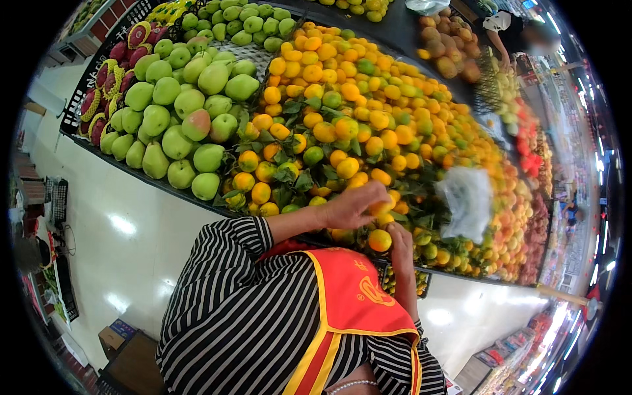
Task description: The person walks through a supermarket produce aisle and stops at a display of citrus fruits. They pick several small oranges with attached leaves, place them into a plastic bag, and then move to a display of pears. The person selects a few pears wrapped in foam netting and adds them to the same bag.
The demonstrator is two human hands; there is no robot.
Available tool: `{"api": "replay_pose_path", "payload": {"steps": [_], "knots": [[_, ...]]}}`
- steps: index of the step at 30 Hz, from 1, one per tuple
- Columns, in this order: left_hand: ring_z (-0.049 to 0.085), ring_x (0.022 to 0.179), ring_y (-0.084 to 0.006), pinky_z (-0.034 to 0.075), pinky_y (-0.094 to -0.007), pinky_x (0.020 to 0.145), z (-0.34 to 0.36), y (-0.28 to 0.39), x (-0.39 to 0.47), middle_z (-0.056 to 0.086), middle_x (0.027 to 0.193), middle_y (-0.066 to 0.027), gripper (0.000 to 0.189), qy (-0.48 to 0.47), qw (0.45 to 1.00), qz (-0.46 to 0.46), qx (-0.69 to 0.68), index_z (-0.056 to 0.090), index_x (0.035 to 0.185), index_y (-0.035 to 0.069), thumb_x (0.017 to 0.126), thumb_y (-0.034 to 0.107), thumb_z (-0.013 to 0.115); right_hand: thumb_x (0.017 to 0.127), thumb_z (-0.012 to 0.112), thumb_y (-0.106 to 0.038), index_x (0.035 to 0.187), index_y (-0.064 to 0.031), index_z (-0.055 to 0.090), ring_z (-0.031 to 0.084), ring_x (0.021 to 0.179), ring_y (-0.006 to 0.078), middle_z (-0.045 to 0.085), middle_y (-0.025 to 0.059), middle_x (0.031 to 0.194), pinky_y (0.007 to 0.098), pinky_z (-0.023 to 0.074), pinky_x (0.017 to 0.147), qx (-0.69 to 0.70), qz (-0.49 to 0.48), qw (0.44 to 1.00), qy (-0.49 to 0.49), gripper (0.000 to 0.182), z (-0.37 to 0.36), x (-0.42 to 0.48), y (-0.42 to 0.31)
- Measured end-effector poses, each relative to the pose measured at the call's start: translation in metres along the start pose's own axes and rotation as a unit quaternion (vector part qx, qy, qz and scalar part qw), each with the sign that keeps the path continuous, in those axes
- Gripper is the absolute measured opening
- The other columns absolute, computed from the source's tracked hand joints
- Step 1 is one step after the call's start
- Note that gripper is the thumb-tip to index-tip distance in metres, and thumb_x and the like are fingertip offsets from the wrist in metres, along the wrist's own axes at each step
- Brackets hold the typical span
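Note:
My left hand (353,205) reaches across the front of a heap of mandarins (345,128), its fingers curled around a mandarin (381,206) that is blurred by motion. Close beside it is my right hand (402,244), its fingertips at another yellow mandarin (385,218). Whether they grip that fruit cannot be made out. Just left of the right hand sits a rounder orange mandarin (379,240). Green leaves (303,180) are mixed among the fruit around both hands. A crumpled clear plastic bag (464,203) lies on the heap to the right.
Green pears (177,143) and dragon fruit (101,79) in foam nets fill the left end. Brownish round fruit (447,44) lies at the back right, near another person (508,29). Below the display edge is a crate of small mandarins (422,282).

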State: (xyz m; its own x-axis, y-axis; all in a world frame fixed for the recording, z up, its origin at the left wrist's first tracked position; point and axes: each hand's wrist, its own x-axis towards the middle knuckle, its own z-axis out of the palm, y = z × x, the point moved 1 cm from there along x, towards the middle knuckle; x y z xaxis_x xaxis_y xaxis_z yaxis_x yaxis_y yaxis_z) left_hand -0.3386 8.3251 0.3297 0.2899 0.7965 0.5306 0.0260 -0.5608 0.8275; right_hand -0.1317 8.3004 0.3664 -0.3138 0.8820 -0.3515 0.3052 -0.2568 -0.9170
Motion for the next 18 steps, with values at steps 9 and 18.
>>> {"api": "replay_pose_path", "payload": {"steps": [9, 18], "knots": [[0.054, 0.11, -0.0337, 0.045, -0.0374, 0.092, -0.003, -0.001, 0.003, 0.051, 0.124, -0.0132, 0.047, 0.081, 0.983, -0.019, 0.164, 0.052, 0.126, 0.006, 0.081, 0.004, 0.064, 0.099, 0.048, -0.02, 0.104, 0.0006, 0.063, 0.049, 0.077, 0.008, 0.054, -0.0013, 0.08, 0.0227, 0.0381, 0.074, 0.087, -0.004, 0.993, 0.085, 0.026, -0.005, 0.006, -0.001], [0.063, 0.077, -0.0148, 0.051, -0.0278, 0.068, 0.014, -0.017, -0.008, 0.059, 0.089, -0.005, 0.032, -0.096, 0.833, -0.375, -0.396, 0.052, 0.112, 0.006, 0.1, 0.035, 0.044, 0.097, 0.052, -0.017, 0.104, -0.0022, 0.06, 0.049, 0.074, 0.008, 0.055, -0.0009, 0.082, 0.0216, 0.0399, 0.069, 0.215, -0.026, 0.973, 0.077, 0.018, 0.007, 0.013, 0.0]]}}
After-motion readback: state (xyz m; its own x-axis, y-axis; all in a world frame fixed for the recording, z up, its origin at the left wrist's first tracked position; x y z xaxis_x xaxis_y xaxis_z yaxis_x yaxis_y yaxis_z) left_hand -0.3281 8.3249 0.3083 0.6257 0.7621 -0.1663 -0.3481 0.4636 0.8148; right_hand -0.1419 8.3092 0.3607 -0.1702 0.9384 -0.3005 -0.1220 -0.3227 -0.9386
